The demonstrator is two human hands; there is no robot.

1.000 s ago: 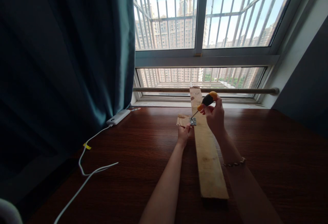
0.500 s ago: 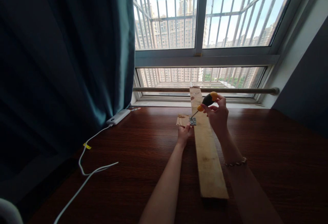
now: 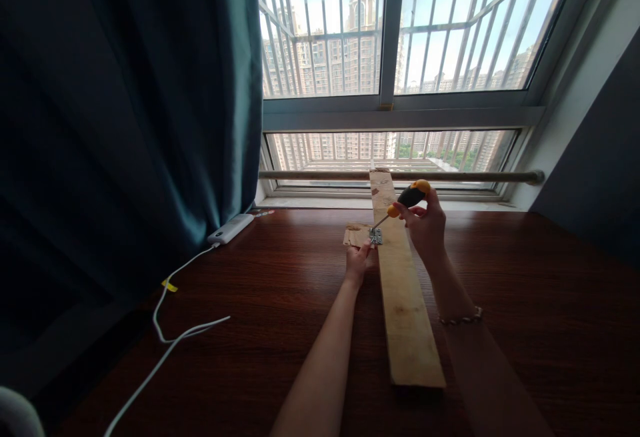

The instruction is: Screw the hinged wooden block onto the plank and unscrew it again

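Blue curtain (image 3: 190, 77) hangs on the L, hiding that side of the window (image 3: 400, 118). White box (image 3: 231, 229) lies at the curtain's foot on the brown bench (image 3: 540, 277); white cable (image 3: 173, 350) runs from it toward the viewer, w/ a yellow tag (image 3: 170, 286) beside it. White rounded thing (image 3: 19, 414) at btm L corner, cut off, can't ID. Metal rail (image 3: 465, 176) crosses in front of the lower glass; the long plank (image 3: 407, 310) runs away from the viewer, its far end covering a bit of rail & sill (image 3: 480, 206), can't tell if touching.

Both hands on the work, apart from each other. R hand (image 3: 425, 227) gripped round the yellow/black screwdriver (image 3: 412, 196), which slants down-L across the plank, tip at the metal hinge (image 3: 375, 236). Hinge sits where the small board (image 3: 356, 232) meets the plank's L edge, across both. L hand (image 3: 356, 264) clamped on the small board's near edge, fingers partly blocking the hinge's near side.

Count: 2 hands, 1 screwdriver, 1 hinge, 2 pcs wood (1 long, 1 short), 1 white box, 1 yellow tag, 1 rail, 1 bracelet (image 3: 461, 318) on R wrist. Screws too small to count.
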